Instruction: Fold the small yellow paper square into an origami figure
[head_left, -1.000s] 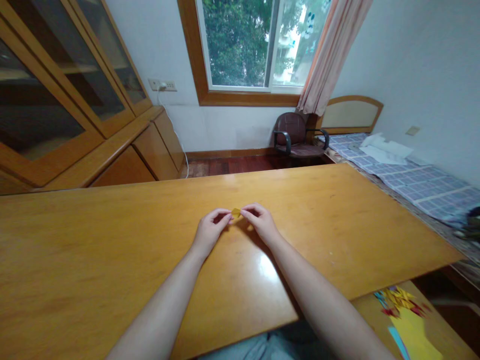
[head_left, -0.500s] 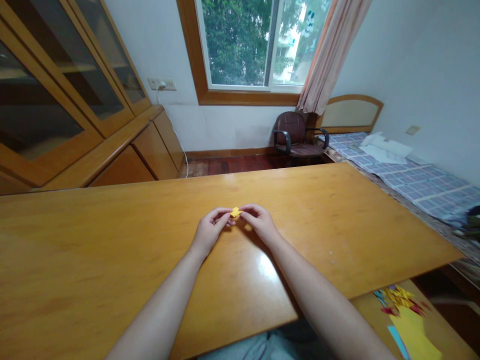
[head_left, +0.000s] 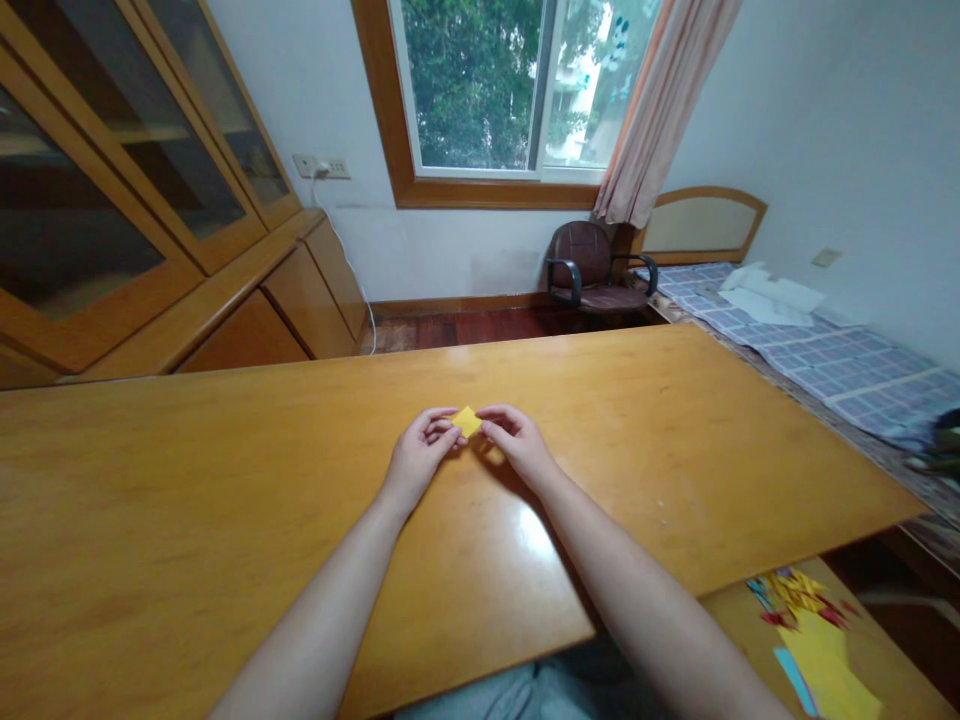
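Observation:
A small yellow folded paper, diamond-shaped from here, is held just above the wooden table. My left hand pinches its left corner between thumb and fingers. On the other side, my right hand grips the right corner the same way. The fingertips behind the paper are partly hidden.
At the lower right, on a lower surface, lie yellow paper sheets, a light blue strip and a pile of small colourful folded pieces. Beyond the table stand a brown armchair and a bed.
The yellow paper shows a flat diamond face now; before, it looked like a smaller, layered shape with points. Both hands have stayed nearly in place, still pinching it.

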